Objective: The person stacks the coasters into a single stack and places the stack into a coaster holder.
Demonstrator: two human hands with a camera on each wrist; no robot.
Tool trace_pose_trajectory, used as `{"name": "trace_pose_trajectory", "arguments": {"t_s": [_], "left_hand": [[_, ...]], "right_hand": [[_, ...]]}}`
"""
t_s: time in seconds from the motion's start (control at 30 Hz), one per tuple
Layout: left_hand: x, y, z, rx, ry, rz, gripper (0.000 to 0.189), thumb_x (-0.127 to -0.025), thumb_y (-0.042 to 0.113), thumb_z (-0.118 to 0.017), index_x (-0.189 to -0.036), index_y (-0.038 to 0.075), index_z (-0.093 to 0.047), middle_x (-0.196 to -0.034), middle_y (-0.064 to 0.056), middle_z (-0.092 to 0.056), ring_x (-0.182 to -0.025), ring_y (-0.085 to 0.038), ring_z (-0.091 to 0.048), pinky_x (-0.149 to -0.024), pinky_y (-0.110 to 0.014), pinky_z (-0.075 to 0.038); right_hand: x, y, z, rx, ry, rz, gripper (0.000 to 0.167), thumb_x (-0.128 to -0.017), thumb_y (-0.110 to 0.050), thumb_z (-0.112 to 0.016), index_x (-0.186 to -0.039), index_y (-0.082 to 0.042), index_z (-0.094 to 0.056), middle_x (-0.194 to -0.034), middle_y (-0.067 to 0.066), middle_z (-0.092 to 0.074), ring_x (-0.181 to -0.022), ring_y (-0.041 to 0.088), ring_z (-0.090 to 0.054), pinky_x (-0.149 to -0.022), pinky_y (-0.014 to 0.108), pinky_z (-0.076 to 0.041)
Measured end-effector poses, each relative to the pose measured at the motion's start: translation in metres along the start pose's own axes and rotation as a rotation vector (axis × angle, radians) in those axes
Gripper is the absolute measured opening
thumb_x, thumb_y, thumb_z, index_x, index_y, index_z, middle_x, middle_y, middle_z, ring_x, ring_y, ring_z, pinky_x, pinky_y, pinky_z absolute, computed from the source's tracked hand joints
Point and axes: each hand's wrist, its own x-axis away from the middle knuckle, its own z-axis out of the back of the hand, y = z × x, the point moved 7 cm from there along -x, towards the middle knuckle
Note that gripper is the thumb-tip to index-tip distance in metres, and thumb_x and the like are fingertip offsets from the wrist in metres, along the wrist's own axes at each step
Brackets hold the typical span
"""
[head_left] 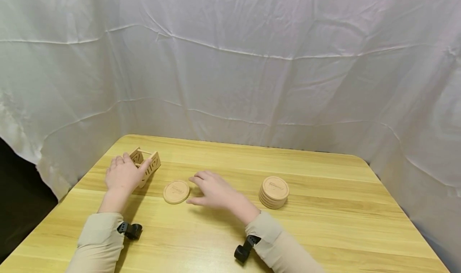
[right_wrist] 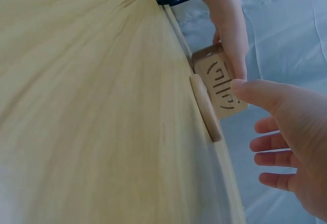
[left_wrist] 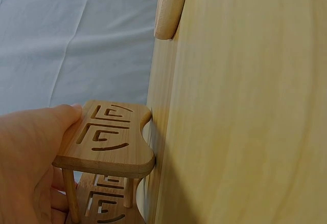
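Note:
My left hand [head_left: 123,173] grips a small wooden coaster holder [head_left: 154,165] at the left of the table, thumb on one carved side panel and fingers at the other. In the left wrist view the holder [left_wrist: 110,137] shows cut-out line patterns and round rods between its two panels. A round bamboo coaster [head_left: 176,191] lies flat on the table to the right of the holder. Just right of that coaster hovers my right hand [head_left: 216,191], fingers spread and nothing between them. The right wrist view shows the same hand [right_wrist: 291,137] apart from the coaster [right_wrist: 205,109].
A stack of several round coasters [head_left: 273,192] stands right of the middle on the wooden table [head_left: 342,225]. Pale curtain cloth [head_left: 230,77] hangs behind the table and along its sides. Each wrist carries a small black camera.

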Motion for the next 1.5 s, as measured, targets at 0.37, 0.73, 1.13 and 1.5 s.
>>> {"name": "trace_pose_trajectory", "arguments": {"t_s": [0.37, 0.73, 1.13, 1.5], "left_hand": [[0.000, 0.000, 0.001, 0.004, -0.001, 0.000, 0.108, -0.093, 0.074, -0.023, -0.147, -0.019, -0.012, -0.147, -0.047, -0.016, -0.139, -0.060, -0.015, -0.113, -0.069, -0.020], [0.001, -0.001, 0.002, 0.006, -0.004, -0.001, 0.108, -0.093, 0.074, -0.023, -0.147, -0.019, -0.009, -0.147, -0.048, -0.014, -0.139, -0.060, -0.014, -0.113, -0.069, -0.018], [0.000, 0.000, 0.002, 0.007, -0.005, 0.008, 0.107, -0.093, 0.074, -0.023, -0.148, -0.018, -0.011, -0.148, -0.047, -0.015, -0.140, -0.059, -0.014, -0.113, -0.069, -0.018], [0.002, 0.002, 0.003, 0.003, -0.005, 0.004, 0.106, -0.094, 0.072, -0.024, -0.147, -0.018, -0.011, -0.147, -0.047, -0.015, -0.140, -0.059, -0.015, -0.114, -0.068, -0.019]], "right_hand": [[-0.018, -0.003, -0.019, 0.001, -0.041, -0.036, 0.072, -0.086, -0.060, -0.063, -0.138, -0.011, -0.053, -0.131, 0.004, -0.060, -0.122, 0.018, -0.056, -0.110, 0.033, -0.044], [-0.031, -0.007, -0.030, -0.011, -0.063, -0.068, 0.073, -0.084, -0.062, -0.064, -0.137, -0.013, -0.054, -0.131, 0.003, -0.058, -0.121, 0.017, -0.054, -0.109, 0.033, -0.043], [-0.040, -0.011, -0.036, -0.034, -0.124, -0.106, 0.076, -0.083, -0.064, -0.064, -0.140, -0.015, -0.052, -0.135, 0.002, -0.055, -0.126, 0.017, -0.049, -0.111, 0.033, -0.040], [-0.043, -0.012, -0.036, -0.032, -0.140, -0.105, 0.079, -0.081, -0.065, -0.065, -0.142, -0.016, -0.050, -0.136, 0.003, -0.055, -0.127, 0.018, -0.049, -0.111, 0.034, -0.041]]}}
